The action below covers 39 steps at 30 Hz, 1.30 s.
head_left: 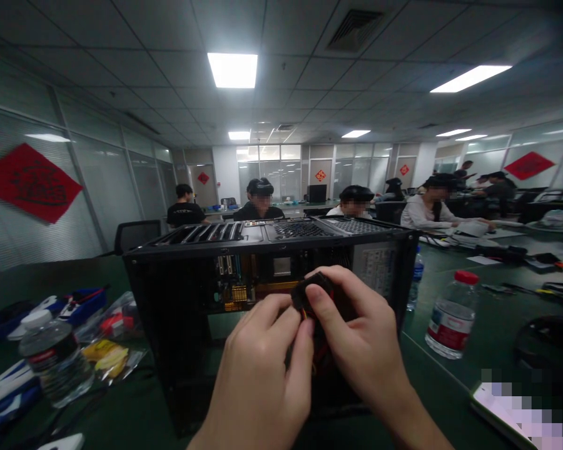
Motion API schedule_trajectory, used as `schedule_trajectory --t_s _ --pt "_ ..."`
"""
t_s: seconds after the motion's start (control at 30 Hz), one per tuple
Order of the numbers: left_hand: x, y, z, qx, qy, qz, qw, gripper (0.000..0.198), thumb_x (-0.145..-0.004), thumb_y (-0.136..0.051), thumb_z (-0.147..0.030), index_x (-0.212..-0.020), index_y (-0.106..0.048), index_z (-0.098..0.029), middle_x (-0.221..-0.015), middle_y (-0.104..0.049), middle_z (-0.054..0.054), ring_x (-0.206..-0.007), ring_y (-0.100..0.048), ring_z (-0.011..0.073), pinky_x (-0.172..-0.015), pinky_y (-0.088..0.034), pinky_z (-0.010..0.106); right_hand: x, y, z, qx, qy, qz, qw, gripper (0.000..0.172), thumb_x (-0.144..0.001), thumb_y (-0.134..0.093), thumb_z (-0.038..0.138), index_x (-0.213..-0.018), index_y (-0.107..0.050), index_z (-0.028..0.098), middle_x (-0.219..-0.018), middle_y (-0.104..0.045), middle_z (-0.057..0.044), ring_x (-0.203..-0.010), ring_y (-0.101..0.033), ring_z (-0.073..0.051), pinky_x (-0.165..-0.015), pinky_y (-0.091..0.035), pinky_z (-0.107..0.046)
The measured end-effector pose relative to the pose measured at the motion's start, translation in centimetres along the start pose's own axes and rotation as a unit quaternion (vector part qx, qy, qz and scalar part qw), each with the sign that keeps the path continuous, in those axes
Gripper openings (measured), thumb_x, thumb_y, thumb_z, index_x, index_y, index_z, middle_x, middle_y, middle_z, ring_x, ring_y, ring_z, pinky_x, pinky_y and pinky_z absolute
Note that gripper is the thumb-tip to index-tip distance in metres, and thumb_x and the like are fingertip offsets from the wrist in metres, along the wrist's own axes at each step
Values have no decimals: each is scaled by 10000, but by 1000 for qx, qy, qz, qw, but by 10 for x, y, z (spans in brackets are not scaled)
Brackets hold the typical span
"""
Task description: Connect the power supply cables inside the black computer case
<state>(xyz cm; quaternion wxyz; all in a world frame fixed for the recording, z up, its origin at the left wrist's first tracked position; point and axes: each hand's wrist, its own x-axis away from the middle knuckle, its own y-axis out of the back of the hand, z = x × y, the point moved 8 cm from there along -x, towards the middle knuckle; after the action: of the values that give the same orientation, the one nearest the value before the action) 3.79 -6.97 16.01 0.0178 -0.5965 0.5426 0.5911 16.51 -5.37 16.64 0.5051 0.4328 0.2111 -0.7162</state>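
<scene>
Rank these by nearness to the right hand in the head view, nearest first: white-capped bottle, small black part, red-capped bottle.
From the right hand:
1. Small black part: held in that hand.
2. Red-capped bottle: to its right, on the table.
3. White-capped bottle: far left, past the computer case.

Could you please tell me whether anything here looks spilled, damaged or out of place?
Nothing clearly stands out: the computer case is open-sided, the red-capped bottle stands upright, and the right hand grips a small black part.
</scene>
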Motion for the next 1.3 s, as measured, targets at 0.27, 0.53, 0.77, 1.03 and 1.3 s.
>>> schedule_trajectory --t_s 0.27,0.53,0.77,1.03,1.3 --pt "-1 8 7 -30 13 1 999 248 -921 -466 -284 -868 -704 -239 -949 -693 85 -860 -667 219 -773 -557 331 0 -6 -10 -57 -80 71 993 245 -780 -749 365 -981 -690 237 -834 -714 -27 -695 -664 -197 -610 -537 -284" --pt "-3 8 9 -17 14 8 1000 241 -932 -467 -305 -875 -692 -240 -970 -694 73 -847 -663 208 -749 -546 308 -2 -4 -8 -127 -107 56 985 169 -770 -740 304 -910 -687 226 -812 -715 -24 -668 -668 -178 -579 -557 -260" --pt "-1 3 -2 -2 -5 -5 1000 228 -920 -474 -269 -827 -680 -241 -921 -686 75 -819 -647 207 -737 -528 316 -2 1 -15 -168 -148 45 974 238 -715 -798 333 -903 -714 214 -860 -733 -38 -698 -685 -189 -607 -582 -280" --pt "2 0 -8 -79 -34 -28 996 196 -932 -448 -238 -843 -623 -221 -922 -674 77 -808 -625 202 -749 -500 325 -4 -3 -21 -188 -155 60 968 235 -728 -786 316 -921 -713 203 -864 -738 -37 -728 -694 -188 -642 -588 -279" --pt "2 -7 -8 -142 -31 -1 989 251 -936 -398 -164 -790 -600 -188 -830 -653 55 -734 -591 183 -699 -466 317 -3 -5 -12 -112 -122 81 983 208 -772 -730 269 -953 -669 189 -857 -717 -15 -732 -668 -161 -626 -533 -237"
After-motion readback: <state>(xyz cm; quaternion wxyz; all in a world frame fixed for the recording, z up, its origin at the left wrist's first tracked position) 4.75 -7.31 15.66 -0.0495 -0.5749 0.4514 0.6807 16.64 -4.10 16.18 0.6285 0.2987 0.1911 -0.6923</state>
